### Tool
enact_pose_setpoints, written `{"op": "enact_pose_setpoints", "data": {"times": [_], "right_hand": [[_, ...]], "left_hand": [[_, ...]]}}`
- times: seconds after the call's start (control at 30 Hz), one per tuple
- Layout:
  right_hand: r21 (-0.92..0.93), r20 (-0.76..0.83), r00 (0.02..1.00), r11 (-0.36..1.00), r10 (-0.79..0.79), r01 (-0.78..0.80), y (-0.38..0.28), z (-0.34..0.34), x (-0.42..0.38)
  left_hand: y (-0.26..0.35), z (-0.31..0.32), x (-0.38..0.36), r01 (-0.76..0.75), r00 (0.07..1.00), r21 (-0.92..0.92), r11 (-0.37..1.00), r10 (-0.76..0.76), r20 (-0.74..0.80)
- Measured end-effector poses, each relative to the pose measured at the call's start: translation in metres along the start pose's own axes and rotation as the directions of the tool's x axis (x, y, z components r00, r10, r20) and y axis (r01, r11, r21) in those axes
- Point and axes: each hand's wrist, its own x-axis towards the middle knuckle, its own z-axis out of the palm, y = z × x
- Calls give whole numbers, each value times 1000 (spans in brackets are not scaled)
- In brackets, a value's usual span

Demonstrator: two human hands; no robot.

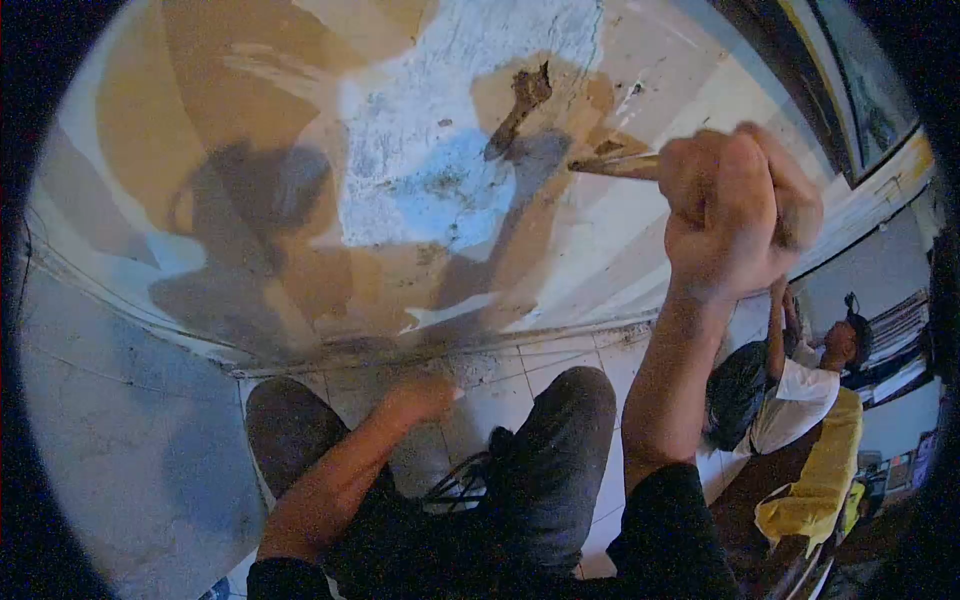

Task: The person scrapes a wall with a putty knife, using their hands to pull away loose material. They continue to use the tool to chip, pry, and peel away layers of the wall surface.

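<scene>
My right hand (740, 205) is closed around a thin pointed tool (618, 166), raised in front of the wall. The tool's tip is at or close to the wall, beside a dark patch of damaged surface (530, 95); whether it touches I cannot tell. Around that patch the wall (400, 190) shows peeled pale blue and white areas among tan and cream paint. My left hand (425, 398) is low between my knees, blurred, with its fingers curled; what it holds, if anything, cannot be made out.
A person in a white shirt and dark cap (800, 395) is at the right, beside a yellow cloth (815, 480). A dark-framed panel (865, 90) is at the upper right. White floor tiles (545, 350) meet the wall's base. Shadows fall on the wall.
</scene>
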Motion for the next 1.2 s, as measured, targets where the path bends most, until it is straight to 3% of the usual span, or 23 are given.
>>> {"op": "enact_pose_setpoints", "data": {"times": [0.03,0.07,0.13,0.2,0.3,0.33,0.43,0.47,0.57,0.6,0.67,0.73,0.8,0.83,0.87,0.93,0.97,1.0,1.07,1.13,1.2], "right_hand": [[-138,-44,999,990,-7,1,0,-1,-2],[224,-82,993,973,81,-61,-1,-4,-5],[556,-84,978,824,189,-111,1,-4,-10],[66,-9,999,997,41,-40,8,-2,-10],[-255,38,996,963,-77,84,7,-4,-7],[66,-4,999,997,-49,50,1,-5,-3],[389,64,996,921,-55,26,-8,-7,3],[144,-8,1000,989,-17,18,-1,2,-1],[-169,33,997,983,-72,77,5,-8,-2],[170,53,997,984,-59,49,-2,-10,-1],[488,73,996,873,-42,1,-3,-9,-5],[102,0,1000,995,-19,19,3,0,-10],[-3,1,999,999,-39,39,7,-7,-10],[-56,2,999,997,-49,49,8,-9,-10],[262,11,1000,965,-24,20,6,-13,-8],[281,9,999,959,33,-34,5,-4,-9],[-14,-17,998,998,59,-59,6,5,-12],[-63,28,1000,998,5,-3,7,-2,-13],[-98,80,995,993,-52,60,9,-6,-12],[-24,60,998,1000,13,-11,10,-4,-16],[40,39,997,997,66,-68,9,-4,-15]], "left_hand": [[1,-6,0,4,1000,2,1000,-4,-8],[6,-5,-4,-27,997,53,998,30,-68],[13,-5,-7,-54,991,96,994,65,-119],[14,-12,-4,16,997,90,996,-23,79],[-4,13,6,14,999,131,991,-7,-51],[-9,19,8,17,999,123,992,-11,-45],[-8,19,8,-83,996,159,984,79,29],[-6,15,6,-67,998,171,983,68,0],[6,-7,-2,-41,998,189,981,50,-47],[9,-4,-5,-40,998,178,983,46,-32],[7,0,0,-48,999,137,989,47,12],[-2,8,6,-59,998,124,991,54,41],[-8,15,3,-83,983,108,991,99,-152],[-5,12,2,-80,984,104,991,95,-152],[-3,8,3,-57,995,117,991,66,-75],[1,6,2,-40,999,135,990,40,5],[-2,12,4,-63,998,121,991,66,-17],[-8,14,9,-84,995,111,990,90,-47],[-19,19,21,-72,997,133,988,74,-7],[-11,19,11,-66,996,136,989,58,61],[-4,10,3,-72,994,128,989,81,-69]]}}
